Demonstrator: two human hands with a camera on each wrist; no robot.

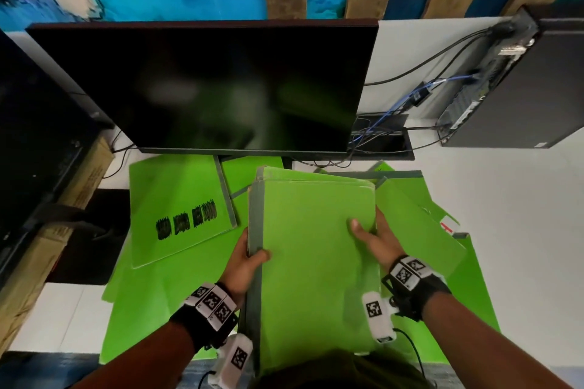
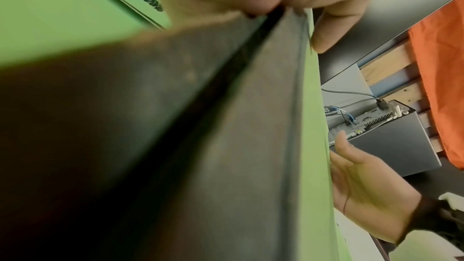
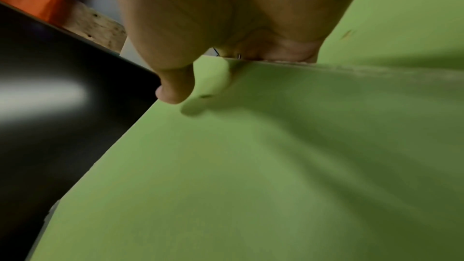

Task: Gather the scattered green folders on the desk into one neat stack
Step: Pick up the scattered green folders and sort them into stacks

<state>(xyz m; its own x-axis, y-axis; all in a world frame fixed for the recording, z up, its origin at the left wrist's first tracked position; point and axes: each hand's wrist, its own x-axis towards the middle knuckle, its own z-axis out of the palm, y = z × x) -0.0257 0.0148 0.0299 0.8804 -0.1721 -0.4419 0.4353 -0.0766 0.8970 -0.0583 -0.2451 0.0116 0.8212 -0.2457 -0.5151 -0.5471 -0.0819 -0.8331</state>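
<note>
Head view shows my left hand (image 1: 245,257) grasping the grey-taped spine edge of a stack of green folders (image 1: 313,249), thumb on the top cover and fingers underneath. My right hand (image 1: 374,238) holds the opposite edge the same way, thumb lying on the cover, the other fingers hidden below. The stack sits between both grips, above the tabletop (image 1: 512,215), its far end tilted toward the monitor (image 1: 202,85); several covers fan slightly apart at that far end.

Loose folders lie around it. One with black scribbled marks (image 1: 180,211) lies flat to the left, near the stack's spine but apart from it. More green folders (image 1: 420,224) lie overlapped to the right, partly under the stack, one showing a small red-and-white label. Another green sheet spreads beneath everything toward the near tabletop edge.

The dark monitor stands just behind the folders, its stand reaching down among them. A desktop computer (image 1: 512,85) stands at the right rear with black and blue cables (image 1: 420,95) running to it. A cardboard box (image 1: 57,224) sits at the left beside another dark screen.

Left wrist view, blurred, shows the grey spines (image 2: 251,126) close up with my thumb (image 2: 334,33) over the top cover.
</note>
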